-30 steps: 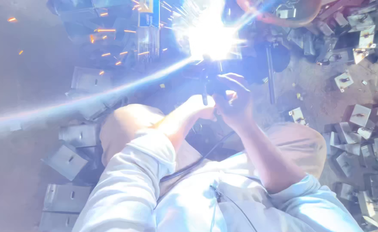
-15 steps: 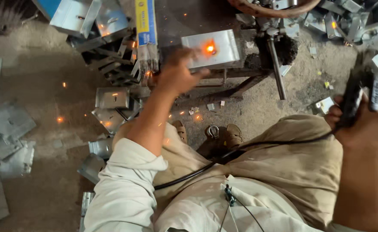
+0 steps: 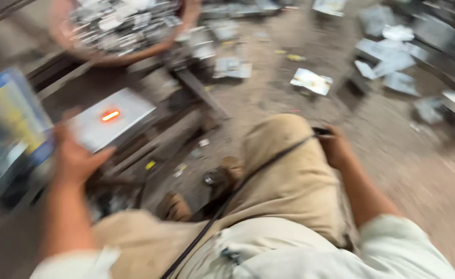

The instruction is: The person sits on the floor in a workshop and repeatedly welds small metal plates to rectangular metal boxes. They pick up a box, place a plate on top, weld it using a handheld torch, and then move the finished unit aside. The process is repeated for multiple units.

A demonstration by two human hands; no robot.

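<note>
The view is blurred by motion. My left hand (image 3: 77, 155) grips the near corner of a flat grey metal plate (image 3: 115, 120) that carries a glowing orange weld spot (image 3: 110, 115); the plate rests on a dark metal work stand (image 3: 186, 88). My right hand (image 3: 335, 147) hangs by my right knee, closed around a dark welding holder whose black cable (image 3: 248, 181) runs back across my lap. The holder itself is mostly hidden by my fingers and leg.
A round basin (image 3: 124, 26) full of small metal pieces sits behind the stand. A blue and yellow box (image 3: 15, 111) stands at the left. Several bent metal plates (image 3: 313, 80) lie scattered on the dirt floor at right. My sandalled feet (image 3: 222, 178) are below the stand.
The welding arc has stopped, leaving a glowing spot. My left hand took hold of the plate. My right hand dropped with the holder to my knee, and the view swung right.
</note>
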